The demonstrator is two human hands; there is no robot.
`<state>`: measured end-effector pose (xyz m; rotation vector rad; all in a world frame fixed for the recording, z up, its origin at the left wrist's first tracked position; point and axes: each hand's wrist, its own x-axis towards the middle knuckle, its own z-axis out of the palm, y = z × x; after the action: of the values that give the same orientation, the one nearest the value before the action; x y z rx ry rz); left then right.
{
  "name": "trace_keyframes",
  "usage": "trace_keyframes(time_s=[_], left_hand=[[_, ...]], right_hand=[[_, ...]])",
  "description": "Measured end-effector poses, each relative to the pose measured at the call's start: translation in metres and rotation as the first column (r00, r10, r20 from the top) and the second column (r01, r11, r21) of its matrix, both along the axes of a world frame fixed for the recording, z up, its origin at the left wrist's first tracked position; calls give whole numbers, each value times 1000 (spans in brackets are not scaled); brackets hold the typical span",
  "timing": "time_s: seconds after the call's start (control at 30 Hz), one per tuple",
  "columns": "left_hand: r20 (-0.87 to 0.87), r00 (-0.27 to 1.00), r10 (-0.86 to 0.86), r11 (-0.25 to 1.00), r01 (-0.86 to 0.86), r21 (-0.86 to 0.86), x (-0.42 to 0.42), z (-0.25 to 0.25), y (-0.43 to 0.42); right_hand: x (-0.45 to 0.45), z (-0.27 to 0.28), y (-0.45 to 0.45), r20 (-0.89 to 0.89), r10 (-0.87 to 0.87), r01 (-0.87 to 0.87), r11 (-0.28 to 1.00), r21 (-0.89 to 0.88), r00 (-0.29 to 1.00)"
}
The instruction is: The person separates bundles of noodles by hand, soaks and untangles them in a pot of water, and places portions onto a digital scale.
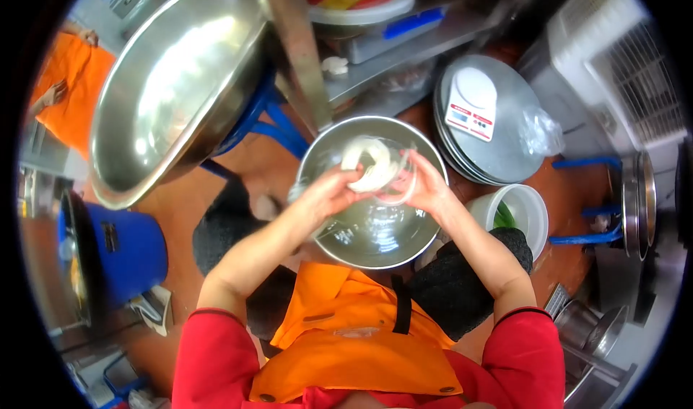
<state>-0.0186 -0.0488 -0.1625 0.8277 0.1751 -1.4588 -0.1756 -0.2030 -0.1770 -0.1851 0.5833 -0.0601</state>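
My left hand [333,191] is closed on a white, curved, soft-looking thing [374,165], held over a large steel bowl [328,246]. Its exact kind is blurred. On the other side, my right hand [429,185] has its fingers curled around a pale, translucent loop [404,181] that hangs close to the white thing. Whether the two pieces are joined I cannot tell. Shiny reflections show in the bowl, which stands between my knees below both hands.
A big steel basin [108,138] tilts at the left by a blue stool [278,120]. Stacked round grey lids [498,84] bear a white kitchen scale [473,95]. A white bucket [535,221] holds something green. A blue bin [137,243] stands left; a person in orange [68,84] is beyond.
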Motion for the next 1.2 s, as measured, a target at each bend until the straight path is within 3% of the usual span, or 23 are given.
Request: trace_keyframes(time_s=[0.1,0.17,0.2,0.23,0.3,0.33,0.4,0.6,0.63,0.77,0.87,0.97,1.07,1.2], left_hand=[[74,989,-129,991,132,-30,0,-21,0],[163,961,-223,967,239,-84,-9,1,1],[271,928,-256,961,275,-33,-14,1,-2],[339,896,-288,956,290,47,-22,7,-5],[461,815,-351,936,321,145,-25,-6,4],[515,764,-388,920,357,163,-23,-16,5],[525,766,-373,926,343,157,-24,-17,-6],[502,784,-366,929,340,147,-22,-4,-9],[514,768,-382,921,359,147,-22,-4,-9],[585,683,-438,893,406,195,-33,7,-8],[477,749,-460,877,465,117,-26,6,-6],[490,765,-419,892,448,63,-21,-12,-3],[449,772,-451,885,451,114,-16,-35,-2],[360,820,-446,895,409,176,-22,-15,-10]], right_hand=[[2,-11,-1,126,50,-43,997,-59,991],[4,-28,7,228,34,-15,997,-82,973],[3,-43,12,265,-42,53,998,-36,963],[0,-16,21,242,-85,130,975,-180,967],[18,-45,25,167,-213,245,948,-203,963],[28,-76,15,222,-175,222,953,-205,959],[33,-60,2,200,-204,249,939,-236,958],[38,-27,5,140,-140,197,761,-618,980],[35,-20,3,86,-86,122,649,-751,993],[42,-29,6,46,-81,77,433,-898,996],[47,-35,10,-1,-124,54,437,-898,992],[52,-37,13,-41,-146,23,415,-910,988],[50,-15,22,-15,-137,45,423,-905,990],[49,-19,15,115,-144,178,576,-798,983]])
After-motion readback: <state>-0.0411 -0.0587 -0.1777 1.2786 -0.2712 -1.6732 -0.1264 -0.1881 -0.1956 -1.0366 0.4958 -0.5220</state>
